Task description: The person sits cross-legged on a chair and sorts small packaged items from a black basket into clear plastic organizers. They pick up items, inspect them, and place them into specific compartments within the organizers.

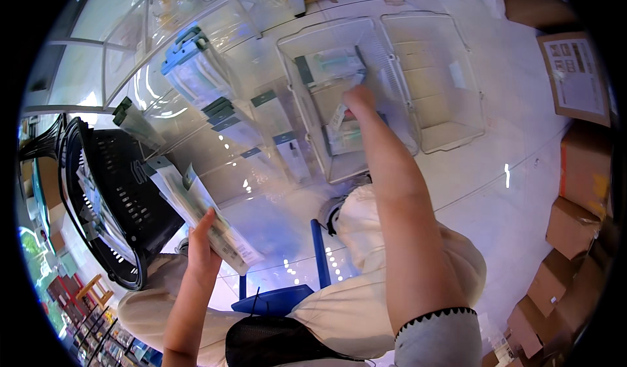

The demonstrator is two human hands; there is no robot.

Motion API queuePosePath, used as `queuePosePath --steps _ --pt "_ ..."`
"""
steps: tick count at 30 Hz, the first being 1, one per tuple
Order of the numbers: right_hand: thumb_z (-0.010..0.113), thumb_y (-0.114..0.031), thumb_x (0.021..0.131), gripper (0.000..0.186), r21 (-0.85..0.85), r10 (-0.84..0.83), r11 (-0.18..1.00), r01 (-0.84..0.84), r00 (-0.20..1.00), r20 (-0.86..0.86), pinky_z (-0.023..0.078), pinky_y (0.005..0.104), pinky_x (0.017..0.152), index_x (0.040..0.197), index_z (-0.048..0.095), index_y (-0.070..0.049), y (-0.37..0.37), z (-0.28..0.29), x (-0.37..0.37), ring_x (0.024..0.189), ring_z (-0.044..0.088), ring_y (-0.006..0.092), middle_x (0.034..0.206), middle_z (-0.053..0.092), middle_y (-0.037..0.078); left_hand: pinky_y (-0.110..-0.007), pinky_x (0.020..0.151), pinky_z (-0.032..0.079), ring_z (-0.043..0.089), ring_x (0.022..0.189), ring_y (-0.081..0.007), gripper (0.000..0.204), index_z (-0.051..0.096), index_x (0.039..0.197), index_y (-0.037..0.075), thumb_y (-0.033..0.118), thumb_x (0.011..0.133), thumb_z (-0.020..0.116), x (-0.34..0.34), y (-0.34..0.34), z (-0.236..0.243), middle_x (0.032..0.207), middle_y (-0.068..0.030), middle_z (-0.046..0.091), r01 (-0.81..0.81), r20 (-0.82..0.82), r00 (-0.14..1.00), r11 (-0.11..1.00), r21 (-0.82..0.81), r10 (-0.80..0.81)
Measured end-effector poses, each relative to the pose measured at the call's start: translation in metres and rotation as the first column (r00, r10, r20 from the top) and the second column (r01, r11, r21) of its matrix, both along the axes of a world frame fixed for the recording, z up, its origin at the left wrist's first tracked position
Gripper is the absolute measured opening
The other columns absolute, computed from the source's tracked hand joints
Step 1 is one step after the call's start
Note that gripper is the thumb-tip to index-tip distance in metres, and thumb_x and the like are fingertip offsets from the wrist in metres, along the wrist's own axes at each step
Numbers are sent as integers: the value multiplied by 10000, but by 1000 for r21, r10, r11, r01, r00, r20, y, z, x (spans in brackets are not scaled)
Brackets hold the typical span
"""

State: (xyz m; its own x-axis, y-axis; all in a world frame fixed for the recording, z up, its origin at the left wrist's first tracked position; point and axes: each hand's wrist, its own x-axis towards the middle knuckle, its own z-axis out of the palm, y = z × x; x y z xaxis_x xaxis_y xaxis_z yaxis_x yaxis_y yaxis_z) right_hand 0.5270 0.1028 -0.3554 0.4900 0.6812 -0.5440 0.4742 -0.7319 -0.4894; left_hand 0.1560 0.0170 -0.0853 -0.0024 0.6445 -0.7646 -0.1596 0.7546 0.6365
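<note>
My left hand (pixel 204 243) is closed round a small stack of flat, clear-fronted packets (pixel 215 220), their dark green tops pointing up and left. On the right, my arm reaches into a pale mesh-sided basket (pixel 302 105) on the floor. There my right hand (pixel 359 98) is closed on a narrow flat packet (pixel 337 116), whose pale end sticks out to the left; the fingertips are hidden. Inside that basket, one green-topped packet stack (pixel 330 66) lies at the far end and another stack (pixel 346 138) at the near end.
A second pale basket (pixel 450 138) adjoins on the right. Several packet groups (pixel 228 122) and blue-topped packs (pixel 196 73) lie left of the baskets. A black basket (pixel 130 177) with packets stands by my left knee. Cardboard boxes (pixel 581 177) line the right; a blue stool (pixel 274 301) is below me.
</note>
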Motion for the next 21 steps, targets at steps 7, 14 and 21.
queuePosePath --steps 7,14,21 --pt "521 -80 700 139 -175 589 754 -633 770 -244 485 316 469 746 617 9 32 198 69 508 598 195 664 614 142 -303 728 469 570 834 -180 299 487 1066 8 178 826 539 55 -2 -7 912 -80 572 101 43 994 995 6 -101" --pt "558 -155 748 175 130 171 951 -280 829 533 454 410 710 901 611 -89 -24 135 231 804 585 337 849 618 154 -308 744 454 546 849 -181 344 463 1095 33 105 779 577 141 24 -35 911 -60 539 242 40 969 968 69 -245" --pt "561 -203 769 162 288 -54 957 -26 962 267 461 410 700 867 667 -127 -37 -25 241 802 587 325 856 621 140 -315 732 446 542 839 -178 333 472 1065 27 73 763 607 250 83 -100 904 -60 539 341 -7 939 928 152 -344"
